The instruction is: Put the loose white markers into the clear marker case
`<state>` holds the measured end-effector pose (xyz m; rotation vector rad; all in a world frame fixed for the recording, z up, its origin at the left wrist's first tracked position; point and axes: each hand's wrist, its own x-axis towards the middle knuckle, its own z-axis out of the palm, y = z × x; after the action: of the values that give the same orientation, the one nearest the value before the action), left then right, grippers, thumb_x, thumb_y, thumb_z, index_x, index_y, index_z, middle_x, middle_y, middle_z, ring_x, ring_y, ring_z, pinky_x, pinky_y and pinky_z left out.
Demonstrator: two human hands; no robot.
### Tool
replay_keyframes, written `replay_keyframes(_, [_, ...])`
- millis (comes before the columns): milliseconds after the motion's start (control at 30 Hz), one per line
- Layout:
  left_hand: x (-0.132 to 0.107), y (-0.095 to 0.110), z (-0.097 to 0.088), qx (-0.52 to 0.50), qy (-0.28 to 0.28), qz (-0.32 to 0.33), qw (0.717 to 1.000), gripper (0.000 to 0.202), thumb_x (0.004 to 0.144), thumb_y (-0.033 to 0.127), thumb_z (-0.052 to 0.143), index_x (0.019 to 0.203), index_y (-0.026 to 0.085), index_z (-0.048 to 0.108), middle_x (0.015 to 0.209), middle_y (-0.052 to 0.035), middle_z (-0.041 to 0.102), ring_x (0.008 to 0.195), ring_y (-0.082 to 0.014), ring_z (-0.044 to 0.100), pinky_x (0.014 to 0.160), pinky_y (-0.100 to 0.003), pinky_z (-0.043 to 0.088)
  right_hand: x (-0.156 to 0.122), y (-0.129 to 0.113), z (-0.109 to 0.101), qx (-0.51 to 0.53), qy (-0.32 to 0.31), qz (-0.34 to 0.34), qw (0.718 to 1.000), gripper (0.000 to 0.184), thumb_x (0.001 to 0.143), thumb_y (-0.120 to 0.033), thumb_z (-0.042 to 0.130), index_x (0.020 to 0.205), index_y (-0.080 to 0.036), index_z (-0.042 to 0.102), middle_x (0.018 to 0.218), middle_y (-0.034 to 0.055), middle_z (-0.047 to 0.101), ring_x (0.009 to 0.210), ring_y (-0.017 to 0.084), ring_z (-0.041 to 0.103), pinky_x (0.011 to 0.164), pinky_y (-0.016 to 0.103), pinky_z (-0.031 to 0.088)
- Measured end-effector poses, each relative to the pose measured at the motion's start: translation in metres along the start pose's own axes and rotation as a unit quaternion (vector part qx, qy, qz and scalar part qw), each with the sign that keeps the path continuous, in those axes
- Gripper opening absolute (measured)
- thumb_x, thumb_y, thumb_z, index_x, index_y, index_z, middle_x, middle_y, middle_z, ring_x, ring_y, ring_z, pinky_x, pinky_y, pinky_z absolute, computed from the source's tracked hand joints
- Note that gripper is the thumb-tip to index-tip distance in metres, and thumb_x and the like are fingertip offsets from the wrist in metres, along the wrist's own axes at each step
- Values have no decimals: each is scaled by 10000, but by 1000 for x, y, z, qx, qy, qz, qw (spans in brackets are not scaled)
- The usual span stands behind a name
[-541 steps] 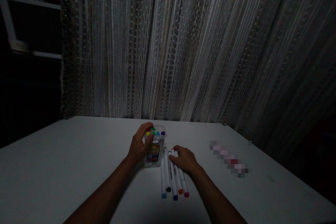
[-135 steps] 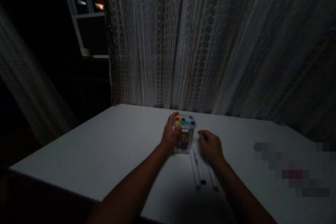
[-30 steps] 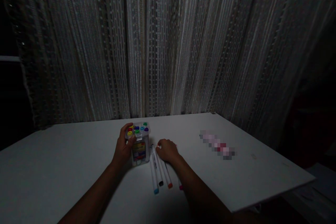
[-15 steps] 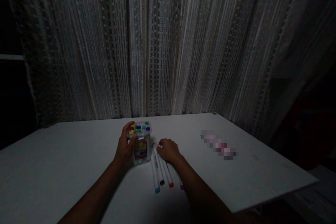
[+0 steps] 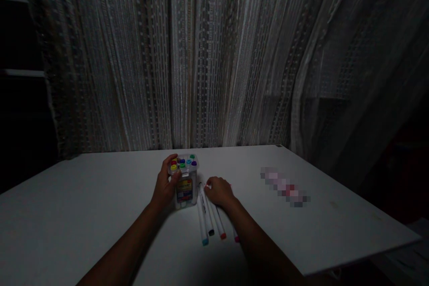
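A clear plastic box of markers stands upright on the table, showing several coloured ends at its top and a printed label in front. My left hand is closed around its left side, thumb at the front and fingers over the top edge. Just right of it, white markers lie loosely fanned, among them one with a blue end, one with a black end and one with an orange end. My right hand pinches the far tip of the orange-ended marker. A pink-ended marker is partly hidden by my right forearm.
The white table reaches back to a patterned curtain. A blurred-out pink and white object lies to the right. The table's right edge slopes toward me, and dark shelving stands at the far left. The room is dim.
The view has turned slightly left, so everything sits a little further right. Both hands keep nearly the same places beside the box and the markers.
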<state>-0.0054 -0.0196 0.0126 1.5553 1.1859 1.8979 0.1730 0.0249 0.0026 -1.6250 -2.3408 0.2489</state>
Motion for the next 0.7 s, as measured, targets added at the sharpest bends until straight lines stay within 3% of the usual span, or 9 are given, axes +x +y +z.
replay_keyframes(700, [-1,4,1,19,-2,17,1000,508,714,503,555,1103,191,463,1018,-51,563,870,-184,564,758,-284,450,1,-1,1,-7,5,-6,1000,294,771,-318,437,950,-201,639,985,108,659,913,221,600,719,295,402])
